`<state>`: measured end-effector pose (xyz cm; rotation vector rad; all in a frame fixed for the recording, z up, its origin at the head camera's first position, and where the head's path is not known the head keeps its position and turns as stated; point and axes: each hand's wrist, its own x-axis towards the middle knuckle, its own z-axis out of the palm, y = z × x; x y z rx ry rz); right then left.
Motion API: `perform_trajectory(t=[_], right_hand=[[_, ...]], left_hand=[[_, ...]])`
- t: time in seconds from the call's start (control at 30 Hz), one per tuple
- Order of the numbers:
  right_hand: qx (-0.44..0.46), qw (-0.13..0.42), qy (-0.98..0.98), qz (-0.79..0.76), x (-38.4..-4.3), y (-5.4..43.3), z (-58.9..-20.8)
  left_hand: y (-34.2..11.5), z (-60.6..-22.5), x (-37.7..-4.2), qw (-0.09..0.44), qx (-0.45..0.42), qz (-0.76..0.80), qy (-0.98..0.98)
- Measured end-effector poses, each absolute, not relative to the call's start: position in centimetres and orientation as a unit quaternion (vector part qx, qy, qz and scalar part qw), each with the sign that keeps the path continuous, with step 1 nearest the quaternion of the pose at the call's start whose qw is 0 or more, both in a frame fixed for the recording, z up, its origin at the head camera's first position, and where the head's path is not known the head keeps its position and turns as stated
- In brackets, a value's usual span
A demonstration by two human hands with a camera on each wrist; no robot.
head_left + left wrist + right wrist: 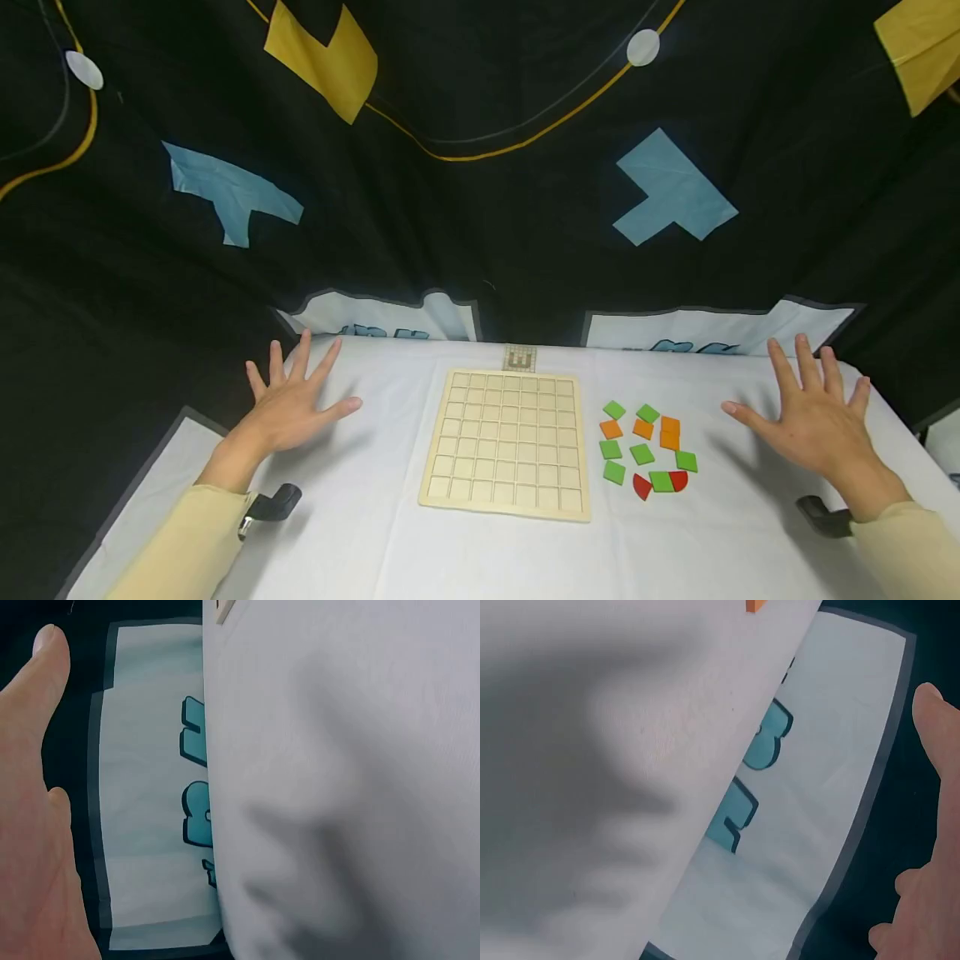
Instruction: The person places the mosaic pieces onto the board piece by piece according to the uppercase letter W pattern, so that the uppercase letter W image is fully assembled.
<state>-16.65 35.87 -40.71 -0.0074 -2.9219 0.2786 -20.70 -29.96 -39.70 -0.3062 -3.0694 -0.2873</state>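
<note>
Both hands are held over the white table with fingers spread, holding nothing. My left hand (283, 412) is left of a wooden grid board (507, 510), its shadow falling on the cloth below. To the right of the loose coloured pieces is my right hand (821, 421). Between that hand and the board lie several green tiles (642, 454), several orange tiles (611, 429) and two red wedge-shaped pieces (642, 487). The board's square cells hold no pieces. In the left wrist view the thumb (49, 682) shows at the left; the right wrist view has the other thumb (937, 727) at the right.
A small square patterned tag (520, 358) lies behind the board at the table's back edge. The white cloth (480, 558) covers the table. Behind it hangs a black curtain (465, 233) with yellow, blue and white shapes. Dark wrist mounts (276, 502) stick out beside each wrist.
</note>
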Motion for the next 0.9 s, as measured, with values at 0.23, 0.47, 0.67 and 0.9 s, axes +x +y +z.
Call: perform_trajectory(t=[0.23, 0.47, 0.67, 0.9], right_hand=[[0.008, 0.107, -0.989, 0.105, -16.6, 35.0, -41.4], [0.020, 0.104, -0.986, 0.127, -16.5, 33.6, -42.5], [0.025, 0.106, -0.983, 0.150, -17.0, 31.9, -43.1], [0.043, 0.091, -0.979, 0.178, -17.7, 30.2, -43.7]], left_hand=[[-28.9, -40.7, -20.1, 0.037, -0.107, -0.124, -0.986], [-27.4, -41.7, -19.1, 0.023, -0.114, -0.142, -0.983], [-25.8, -42.4, -18.9, 0.009, -0.117, -0.185, -0.976], [-24.3, -43.9, -18.4, -0.003, -0.125, -0.216, -0.969]])
